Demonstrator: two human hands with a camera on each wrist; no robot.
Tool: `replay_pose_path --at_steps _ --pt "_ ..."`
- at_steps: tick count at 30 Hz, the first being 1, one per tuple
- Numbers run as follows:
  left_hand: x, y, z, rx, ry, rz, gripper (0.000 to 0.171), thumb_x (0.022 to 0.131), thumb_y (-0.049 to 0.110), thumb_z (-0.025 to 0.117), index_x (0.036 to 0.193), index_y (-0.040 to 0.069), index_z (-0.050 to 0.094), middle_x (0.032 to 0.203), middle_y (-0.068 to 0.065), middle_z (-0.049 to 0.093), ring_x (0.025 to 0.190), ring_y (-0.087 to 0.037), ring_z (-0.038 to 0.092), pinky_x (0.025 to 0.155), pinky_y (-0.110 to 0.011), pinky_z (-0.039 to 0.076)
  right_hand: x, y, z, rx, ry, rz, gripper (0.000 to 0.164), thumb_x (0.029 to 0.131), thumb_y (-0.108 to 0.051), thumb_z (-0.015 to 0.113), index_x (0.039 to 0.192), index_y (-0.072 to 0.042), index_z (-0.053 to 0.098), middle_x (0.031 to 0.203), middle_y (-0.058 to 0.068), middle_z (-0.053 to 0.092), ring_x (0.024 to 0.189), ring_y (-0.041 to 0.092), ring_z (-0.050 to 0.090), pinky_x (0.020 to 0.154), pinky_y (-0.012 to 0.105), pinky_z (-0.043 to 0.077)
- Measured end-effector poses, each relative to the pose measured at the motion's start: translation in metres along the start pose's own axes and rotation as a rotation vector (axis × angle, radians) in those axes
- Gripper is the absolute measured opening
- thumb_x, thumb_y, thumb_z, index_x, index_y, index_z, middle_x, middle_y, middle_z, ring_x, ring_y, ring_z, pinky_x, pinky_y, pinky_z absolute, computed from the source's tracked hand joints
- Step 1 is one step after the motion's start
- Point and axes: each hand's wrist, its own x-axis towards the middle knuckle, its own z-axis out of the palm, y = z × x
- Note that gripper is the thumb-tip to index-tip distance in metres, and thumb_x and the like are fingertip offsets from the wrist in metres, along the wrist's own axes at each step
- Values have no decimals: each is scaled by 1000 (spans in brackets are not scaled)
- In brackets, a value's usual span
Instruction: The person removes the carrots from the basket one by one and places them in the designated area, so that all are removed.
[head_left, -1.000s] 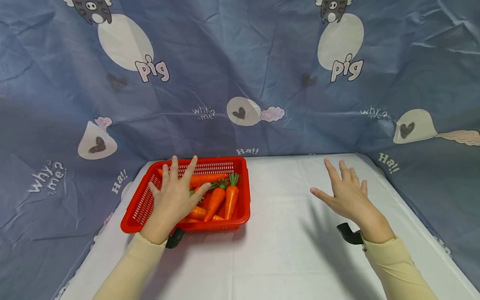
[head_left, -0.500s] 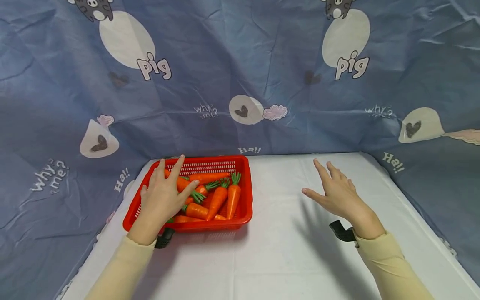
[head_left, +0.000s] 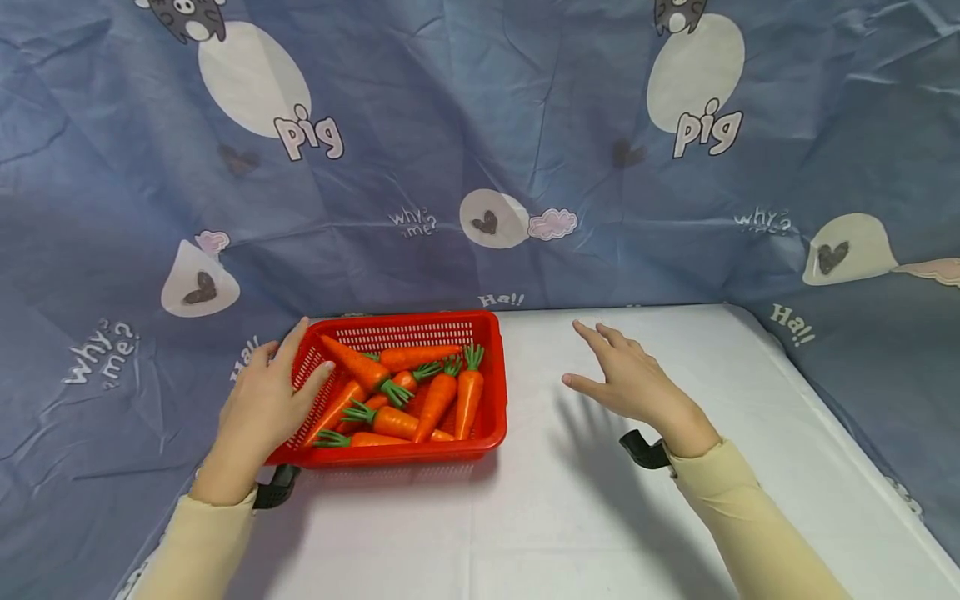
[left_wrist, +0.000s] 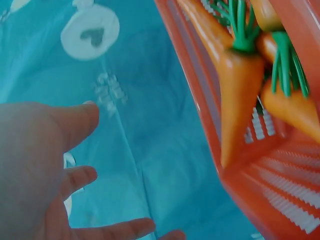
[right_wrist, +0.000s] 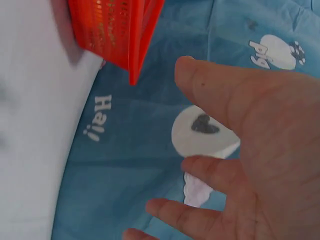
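Note:
A red slotted plastic basket (head_left: 491,421) stands on the left half of the table, with several orange carrots (head_left: 435,402) with green tops lying in it. My left hand (head_left: 258,404) hovers at the basket's left side, fingers spread and holding nothing; in the head view it overlaps the left rim. In the left wrist view the fingers are apart from the basket wall (left_wrist: 192,82). My right hand (head_left: 626,379) is over the table to the right of the basket, fingers extended and nothing in it. The right wrist view shows a basket corner (right_wrist: 132,45) beyond the thumb.
A white cloth (head_left: 555,517) covers the table. Behind and beside it hangs a blue printed curtain (head_left: 405,158) with pig lettering. Each wrist carries a black camera mount, such as the right one (head_left: 645,450).
My left hand has moved left from over the basket to its left side, uncovering more carrots. My right hand has moved left, closer to the basket.

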Motion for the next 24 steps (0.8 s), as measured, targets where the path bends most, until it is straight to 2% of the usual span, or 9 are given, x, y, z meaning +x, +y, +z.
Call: replay_pose_path --at_steps 5,10,12,16,18,21,24 --pt "-3 -28 -5 -34 -45 -23 82 108 46 58 172 14 19 148 -48 39 127 -71 47 95 -89 39 12 -9 3 1 -34 -2 87 102 -48 69 169 -7 31 167 31 38 147 58 45 115 75 40" --pt "-6 -57 -4 -82 -79 -1 82 106 36 64 168 3 21 135 -48 49 108 -60 62 88 -79 52 20 -15 7 19 -56 -27 87 102 -47 70 169 -7 32 163 30 44 142 53 52 115 68 44" --pt "-6 -67 -4 -114 -128 -10 83 107 36 63 168 2 19 136 -48 50 105 -58 67 86 -73 56 23 -17 8 27 -63 -35 87 101 -46 71 169 -8 32 162 29 46 141 51 53 115 66 46" --pt "-7 -81 -3 -181 -245 -59 85 109 42 57 170 2 12 147 -50 46 118 -62 65 86 -67 60 30 -20 10 35 -83 -40 87 101 -47 72 169 -9 33 160 28 48 140 48 55 115 64 46" --pt "-10 -87 -2 -237 -296 -89 86 110 44 56 171 3 10 150 -48 44 121 -62 63 82 -60 63 34 -22 11 34 -93 -44 87 101 -47 72 169 -11 33 159 27 49 140 46 55 116 63 47" --pt "-14 -95 1 -372 -371 -147 88 111 45 54 172 7 3 154 -47 38 124 -59 61 78 -49 65 40 -27 12 35 -107 -54 86 100 -47 72 169 -13 33 159 25 50 141 45 56 116 62 47" --pt "-18 -103 9 -546 -433 -196 86 112 41 53 173 13 -2 155 -44 32 119 -48 65 80 -47 66 46 -33 12 30 -116 -70 85 100 -47 72 168 -12 35 157 25 52 140 44 56 116 62 47"
